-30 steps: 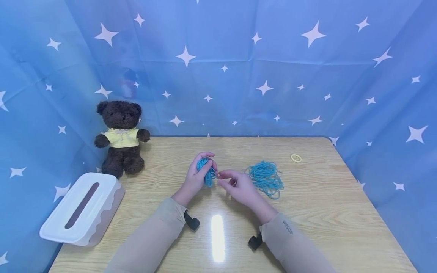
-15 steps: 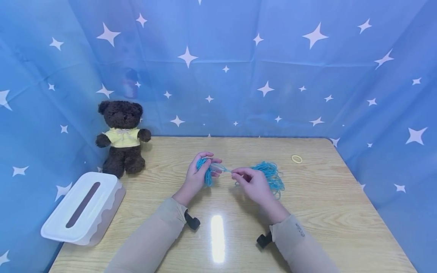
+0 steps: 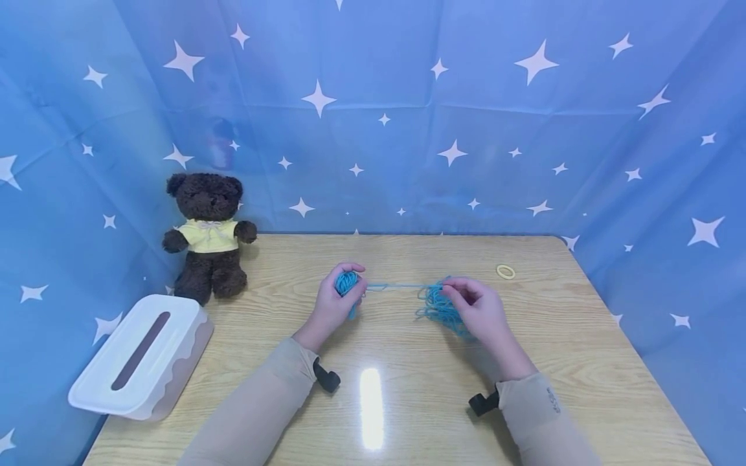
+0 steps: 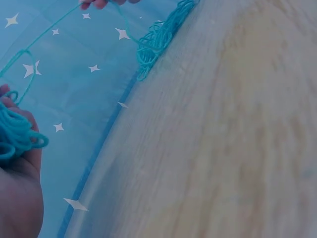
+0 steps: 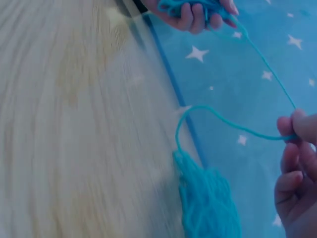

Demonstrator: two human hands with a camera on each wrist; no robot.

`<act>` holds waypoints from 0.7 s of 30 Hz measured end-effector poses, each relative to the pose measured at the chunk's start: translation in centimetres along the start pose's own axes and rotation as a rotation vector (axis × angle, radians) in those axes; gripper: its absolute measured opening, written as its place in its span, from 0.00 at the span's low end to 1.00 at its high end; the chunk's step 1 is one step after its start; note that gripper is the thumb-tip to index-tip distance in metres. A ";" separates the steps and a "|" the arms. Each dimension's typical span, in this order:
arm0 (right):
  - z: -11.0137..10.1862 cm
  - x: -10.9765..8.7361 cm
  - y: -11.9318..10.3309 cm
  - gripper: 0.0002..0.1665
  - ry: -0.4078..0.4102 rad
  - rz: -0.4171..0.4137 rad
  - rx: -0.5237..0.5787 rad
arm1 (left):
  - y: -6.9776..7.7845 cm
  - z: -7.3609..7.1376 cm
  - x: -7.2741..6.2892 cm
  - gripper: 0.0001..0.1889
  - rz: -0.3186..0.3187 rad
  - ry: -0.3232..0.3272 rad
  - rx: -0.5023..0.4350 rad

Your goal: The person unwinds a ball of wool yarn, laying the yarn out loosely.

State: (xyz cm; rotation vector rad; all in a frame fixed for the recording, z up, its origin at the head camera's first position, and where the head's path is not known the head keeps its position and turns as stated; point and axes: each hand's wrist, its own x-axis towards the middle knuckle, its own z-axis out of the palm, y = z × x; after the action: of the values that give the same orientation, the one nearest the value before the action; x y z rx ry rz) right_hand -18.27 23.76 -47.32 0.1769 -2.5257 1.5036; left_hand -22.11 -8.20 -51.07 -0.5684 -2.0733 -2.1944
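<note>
My left hand (image 3: 333, 299) grips a bundle of turquoise yarn (image 3: 346, 283), its fingers curled round the coils. A strand of yarn (image 3: 405, 285) runs taut from that bundle to my right hand (image 3: 480, 307), which pinches it between thumb and fingertips. Under and beside the right hand, a loose heap of the same yarn (image 3: 438, 309) lies on the table, partly covered by the hand in the head view. In the right wrist view, a slack length of yarn (image 5: 223, 116) loops from the pinching fingers down to the heap (image 5: 208, 203).
A brown teddy bear (image 3: 208, 236) in a yellow top sits at the table's back left. In front of it stands a white lidded box (image 3: 140, 356) with a long slot. A small pale yellow ring (image 3: 505, 272) lies on the wooden table (image 3: 583, 375) at the back right.
My right hand has moved right, away from the left hand, drawing the strand out between them. The left hand stays in place with its bundle.
</note>
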 end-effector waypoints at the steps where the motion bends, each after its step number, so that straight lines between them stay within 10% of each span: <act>1: -0.3 -0.1 0.1 0.15 0.002 0.008 -0.006 | 0.0 0.0 0.0 0.12 0.005 -0.002 0.000; 21: -4.5 -0.5 3.8 0.17 0.112 0.045 -0.127 | 0.1 0.2 0.3 0.10 -0.042 -0.084 0.002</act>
State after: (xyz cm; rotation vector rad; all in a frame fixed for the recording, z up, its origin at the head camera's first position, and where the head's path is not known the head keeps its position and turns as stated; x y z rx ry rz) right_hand -18.08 29.53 -48.57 0.0168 -2.5397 1.3239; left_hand -22.31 -7.96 -50.90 -0.6327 -2.1472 -2.2280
